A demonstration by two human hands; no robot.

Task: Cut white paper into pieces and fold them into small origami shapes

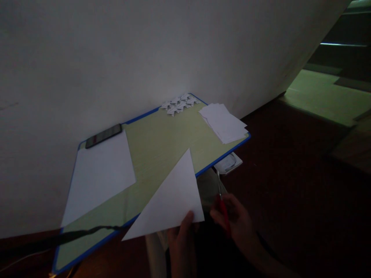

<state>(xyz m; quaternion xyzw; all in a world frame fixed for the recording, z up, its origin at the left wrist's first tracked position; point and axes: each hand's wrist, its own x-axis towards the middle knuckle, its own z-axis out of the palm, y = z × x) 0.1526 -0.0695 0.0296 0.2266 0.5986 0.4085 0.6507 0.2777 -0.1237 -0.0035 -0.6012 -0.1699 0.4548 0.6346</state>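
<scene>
My left hand [182, 237] pinches a white paper triangle [174, 197] near its lower right corner, the thumb lying on top. The triangle overlaps the front edge of the low table [162, 143]. To its right, my right hand [236, 220] is closed around red-handled scissors [223, 210], their metal blades pointing up and away from me. The blades are apart from the paper. Part of my right fingers is in shadow.
Several folded paper pieces [179, 104] sit at the table's far edge by the wall. White sheets [223, 123] lie at the right corner. On the left are a large white sheet [100, 173] and a dark phone [103, 136]. A booklet [228, 164] shows below the right edge.
</scene>
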